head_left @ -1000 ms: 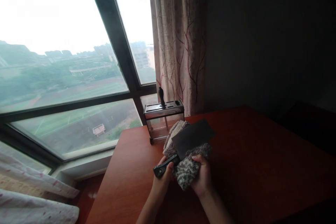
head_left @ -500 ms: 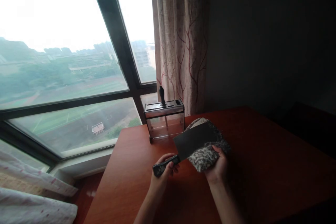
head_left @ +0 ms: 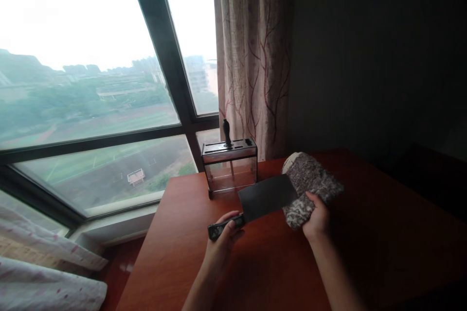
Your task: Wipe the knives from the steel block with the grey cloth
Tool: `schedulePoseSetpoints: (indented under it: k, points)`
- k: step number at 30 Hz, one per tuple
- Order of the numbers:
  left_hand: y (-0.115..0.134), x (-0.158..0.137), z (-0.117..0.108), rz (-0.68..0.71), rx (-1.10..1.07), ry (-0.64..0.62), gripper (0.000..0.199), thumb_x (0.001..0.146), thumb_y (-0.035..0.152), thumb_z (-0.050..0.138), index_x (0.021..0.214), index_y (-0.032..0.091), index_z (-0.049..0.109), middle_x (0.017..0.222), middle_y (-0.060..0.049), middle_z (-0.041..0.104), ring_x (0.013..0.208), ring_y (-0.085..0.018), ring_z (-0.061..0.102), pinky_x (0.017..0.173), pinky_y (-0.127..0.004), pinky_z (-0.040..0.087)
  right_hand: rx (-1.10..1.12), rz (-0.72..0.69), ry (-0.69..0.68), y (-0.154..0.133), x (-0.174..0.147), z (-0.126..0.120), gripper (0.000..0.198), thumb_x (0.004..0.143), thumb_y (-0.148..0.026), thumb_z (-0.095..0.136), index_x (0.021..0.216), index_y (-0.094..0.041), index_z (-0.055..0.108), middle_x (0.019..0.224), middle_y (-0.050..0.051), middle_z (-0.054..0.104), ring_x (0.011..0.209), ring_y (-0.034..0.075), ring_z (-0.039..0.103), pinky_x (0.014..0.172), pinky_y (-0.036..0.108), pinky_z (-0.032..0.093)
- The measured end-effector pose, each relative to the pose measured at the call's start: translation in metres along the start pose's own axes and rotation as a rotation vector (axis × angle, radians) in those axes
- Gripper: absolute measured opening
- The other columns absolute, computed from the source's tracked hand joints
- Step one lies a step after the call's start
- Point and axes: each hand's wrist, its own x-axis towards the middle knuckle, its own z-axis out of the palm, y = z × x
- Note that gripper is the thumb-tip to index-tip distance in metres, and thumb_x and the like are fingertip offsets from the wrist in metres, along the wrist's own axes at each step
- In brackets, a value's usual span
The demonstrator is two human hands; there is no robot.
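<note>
My left hand [head_left: 225,233] is closed around the black handle of a cleaver [head_left: 268,198], whose broad dark blade points to the right above the table. My right hand [head_left: 316,216] grips a fluffy grey-and-white cloth [head_left: 310,180], thumb on top and the other fingers hidden beneath. The far end of the blade meets the cloth's left edge and looks partly tucked into its fold. Behind the blade stands a clear-sided knife block [head_left: 229,155] with a slotted metal top. A black-handled tool [head_left: 226,132] sticks up from one slot, its shaft showing through the clear side.
The reddish-brown wooden table [head_left: 175,252] spans the front, its left edge dropping to the floor. A large window [head_left: 91,82] fills the left side, with a patterned curtain [head_left: 251,48] beside it. More curtain fabric [head_left: 47,286] hangs at lower left. The right side is dark.
My right hand has moved the cloth right along the blade towards its far end, so more of the blade shows. My left hand with the cleaver has shifted slightly left.
</note>
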Motion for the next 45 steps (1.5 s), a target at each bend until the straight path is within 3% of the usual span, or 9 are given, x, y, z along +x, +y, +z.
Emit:
schedulePoseSetpoints:
  k: [2,4,8,11,17,25,34,40,45]
  points:
    - [0.001,0.001,-0.001,-0.012,-0.028,0.019,0.034,0.069,0.029,0.077,0.1,0.016,0.069,0.098,-0.01,0.074,0.087,-0.022,0.069,0.078,-0.031,0.054,-0.209,-0.135,0.011,-0.006,0.001,0.004,0.032,0.07,-0.033,0.068,0.099,-0.02,0.064,0.099,0.003,0.069,0.1,0.026,0.062,0.092,0.045,0.048]
    - [0.0,0.003,-0.001,-0.031,-0.048,0.034,0.035,0.069,0.029,0.078,0.101,0.016,0.069,0.098,-0.01,0.074,0.087,-0.021,0.069,0.08,-0.032,0.054,-0.435,-0.358,-0.102,-0.01,-0.006,0.01,0.041,0.073,-0.032,0.066,0.113,-0.019,0.061,0.119,0.009,0.063,0.117,0.03,0.054,0.104,0.049,0.037]
    - [-0.002,0.006,-0.001,-0.054,-0.103,0.051,0.033,0.07,0.027,0.077,0.1,0.015,0.069,0.094,-0.009,0.075,0.086,-0.02,0.07,0.08,-0.03,0.055,-0.916,-0.888,-0.582,-0.004,-0.041,0.023,0.068,0.079,-0.023,0.052,0.143,-0.018,0.032,0.148,0.012,0.038,0.138,0.033,0.03,0.112,0.056,0.022]
    - [-0.003,0.005,-0.002,-0.027,-0.109,0.057,0.027,0.071,0.027,0.076,0.095,0.015,0.07,0.09,-0.007,0.075,0.083,-0.019,0.07,0.078,-0.028,0.055,-1.177,-1.019,-0.966,0.009,-0.075,0.032,0.079,0.074,-0.021,0.052,0.147,-0.02,0.024,0.152,0.008,0.034,0.141,0.032,0.024,0.115,0.055,0.014]
    - [0.0,-0.001,0.0,-0.015,-0.08,0.06,0.029,0.072,0.03,0.074,0.097,0.015,0.07,0.086,-0.007,0.075,0.083,-0.021,0.07,0.075,-0.029,0.056,-1.308,-1.018,-1.099,0.013,-0.092,0.039,0.081,0.072,-0.019,0.052,0.148,-0.017,0.024,0.154,0.005,0.029,0.142,0.029,0.022,0.117,0.05,0.009]
    - [0.0,0.002,-0.006,-0.037,-0.079,-0.021,0.033,0.068,0.027,0.078,0.098,0.015,0.069,0.093,-0.008,0.074,0.085,-0.02,0.069,0.081,-0.03,0.054,-1.386,-1.008,-0.995,-0.021,-0.045,0.032,0.079,0.067,-0.014,0.052,0.144,-0.017,0.035,0.151,0.007,0.036,0.139,0.029,0.029,0.115,0.05,0.017]
    - [0.002,-0.002,-0.003,-0.036,-0.006,-0.075,0.028,0.067,0.025,0.08,0.092,0.015,0.072,0.096,-0.01,0.073,0.09,-0.023,0.067,0.077,-0.03,0.055,-1.379,-0.777,-0.919,-0.045,-0.003,0.045,0.064,0.062,-0.008,0.049,0.125,-0.021,0.056,0.132,0.007,0.057,0.125,0.025,0.047,0.105,0.043,0.036]
    - [0.002,-0.001,-0.001,-0.042,0.001,-0.067,0.031,0.066,0.025,0.081,0.094,0.015,0.071,0.099,-0.011,0.073,0.094,-0.023,0.067,0.082,-0.032,0.053,-1.348,-0.824,-1.08,-0.05,-0.02,0.058,0.072,0.057,-0.006,0.048,0.128,-0.021,0.054,0.133,0.006,0.057,0.124,0.025,0.048,0.108,0.043,0.033]
    - [0.002,0.001,-0.006,-0.003,-0.016,-0.018,0.032,0.064,0.025,0.081,0.093,0.016,0.07,0.094,-0.008,0.072,0.091,-0.023,0.067,0.081,-0.033,0.054,-1.322,-0.971,-1.288,-0.041,-0.038,0.058,0.078,0.064,-0.013,0.054,0.141,-0.017,0.039,0.15,0.009,0.037,0.138,0.029,0.029,0.115,0.05,0.018]
